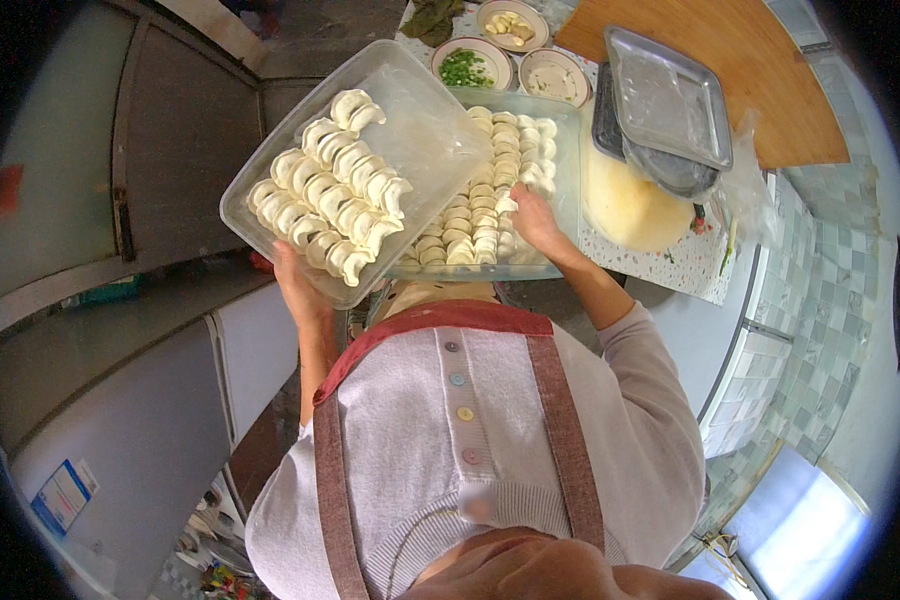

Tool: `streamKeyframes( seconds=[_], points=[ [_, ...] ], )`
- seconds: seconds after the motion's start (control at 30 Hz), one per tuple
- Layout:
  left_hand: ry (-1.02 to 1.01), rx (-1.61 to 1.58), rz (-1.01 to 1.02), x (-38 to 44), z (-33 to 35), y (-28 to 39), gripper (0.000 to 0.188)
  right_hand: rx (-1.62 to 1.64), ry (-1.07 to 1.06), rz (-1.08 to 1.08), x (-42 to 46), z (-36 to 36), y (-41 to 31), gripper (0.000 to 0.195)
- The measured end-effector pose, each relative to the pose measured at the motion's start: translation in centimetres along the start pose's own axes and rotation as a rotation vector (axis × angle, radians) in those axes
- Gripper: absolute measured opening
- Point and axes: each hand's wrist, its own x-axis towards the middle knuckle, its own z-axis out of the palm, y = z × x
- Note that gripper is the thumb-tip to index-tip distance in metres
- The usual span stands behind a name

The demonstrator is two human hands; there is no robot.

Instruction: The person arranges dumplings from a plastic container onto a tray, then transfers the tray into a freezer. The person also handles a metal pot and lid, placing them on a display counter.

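Note:
My left hand [300, 289] grips the near left edge of a clear plastic container [427, 127], holding it tilted above the table. Rows of folded dumplings [322, 199] fill its left part, while its right part shows a bare, floury bottom. Under and to the right of it sits a second, pale-green clear container [568, 240], lined with many more dumplings [461, 225] in rows. My right hand [536, 217] is over this lower container, its fingertips pinching a dumpling [505, 202] among the rows. The upper container covers the left side of the lower one.
Behind stand a bowl of chopped green onion [501, 73], a bowl of peeled garlic [536, 24] and a bowl with green scraps [547, 66]. At the right, metal trays [667, 97] rest over a yellowish rounded object [630, 217], near a wooden board [780, 90] and a plastic bag [750, 180].

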Motion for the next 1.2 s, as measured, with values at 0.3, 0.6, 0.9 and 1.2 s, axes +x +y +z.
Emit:
streamKeyframes(
  seconds=[0.3, 0.6, 0.9, 1.2],
  points=[
    [-0.03, 0.067, 0.052, -1.8, 0.2, 0.1, 0.058, 0.479, 0.603, -0.207, -3.3, -10.7, -11.7, 0.036],
    [-0.032, 0.072, -0.063, -4.4, 2.2, 0.3, 0.057, 0.204, 0.502, -0.458, -1.8, -8.5, -21.4, 0.038],
    [-0.035, 0.015, 0.018, -2.6, 0.4, 0.1, 0.063, 0.498, 0.733, -0.348, -2.0, -13.5, -15.7, 0.029],
    [-0.002, -0.003, 0.033, -2.4, -0.4, 0.2, 0.063, -0.105, 0.05, -0.15, -4.3, -2.5, -0.5, 0.026]
  ],
)
